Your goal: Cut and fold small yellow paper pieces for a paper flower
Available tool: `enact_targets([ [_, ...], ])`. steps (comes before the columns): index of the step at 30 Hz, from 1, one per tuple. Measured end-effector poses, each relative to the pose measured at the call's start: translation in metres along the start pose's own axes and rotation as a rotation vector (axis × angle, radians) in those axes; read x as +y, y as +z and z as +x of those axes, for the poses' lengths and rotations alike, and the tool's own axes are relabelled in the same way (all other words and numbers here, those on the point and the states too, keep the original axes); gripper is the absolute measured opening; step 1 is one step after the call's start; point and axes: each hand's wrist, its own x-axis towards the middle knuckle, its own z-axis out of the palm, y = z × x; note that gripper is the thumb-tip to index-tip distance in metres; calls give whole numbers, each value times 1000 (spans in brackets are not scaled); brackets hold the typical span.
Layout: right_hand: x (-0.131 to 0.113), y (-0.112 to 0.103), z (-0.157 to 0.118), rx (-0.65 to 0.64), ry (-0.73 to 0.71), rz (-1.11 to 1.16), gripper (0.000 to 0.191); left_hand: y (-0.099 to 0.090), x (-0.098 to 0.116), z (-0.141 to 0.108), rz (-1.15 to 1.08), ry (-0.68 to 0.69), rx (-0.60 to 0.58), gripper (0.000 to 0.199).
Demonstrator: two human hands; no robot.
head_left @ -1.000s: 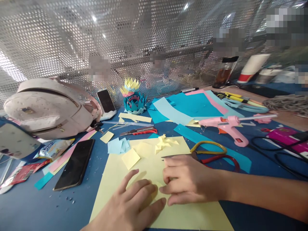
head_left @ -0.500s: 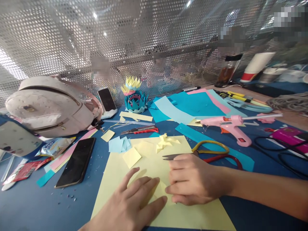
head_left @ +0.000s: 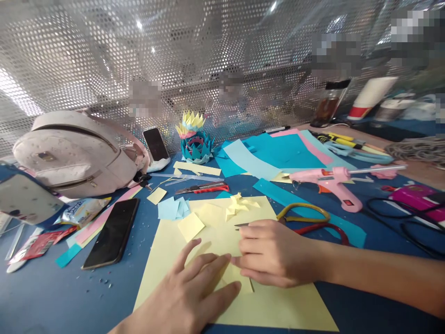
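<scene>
A small piece of yellow paper (head_left: 247,284) lies on a large yellow sheet (head_left: 278,308), between my two hands and partly hidden under them. My left hand (head_left: 194,287) rests over its left part, fingers stretched out and spread. From the right, my right hand (head_left: 274,255) presses on the same piece with curled fingers held close together, fingertips partly hidden. Just beyond the right hand are scissors with yellow and red handles (head_left: 306,207), their blades partly covered. Above the hands lie a yellow square (head_left: 191,227), blue squares (head_left: 171,208) and folded yellow pieces (head_left: 238,204).
A folded-paper flower (head_left: 196,147) stands at the back. A red cutter (head_left: 208,187) lies before it. On the right are a pink glue gun (head_left: 342,184) and its cable; on the left, a phone (head_left: 111,234), a backpack (head_left: 83,153) and snack packets (head_left: 81,211).
My right hand has slid slightly up and left, uncovering the right edge of the small yellow paper. My left hand stays almost in place.
</scene>
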Motion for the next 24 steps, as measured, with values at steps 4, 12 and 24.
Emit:
enact_targets([
  [4, -4, 1, 0, 25, -53, -84, 27, -2, 0, 0, -8, -2, -24, 43],
  [12, -6, -2, 0, 56, -78, -8, 50, -4, -1, 0, -16, 7, -49, 45],
  [24, -9, 5, 1, -61, 358, 298, 46, -18, -1, 13, -22, 16, -73, 42],
])
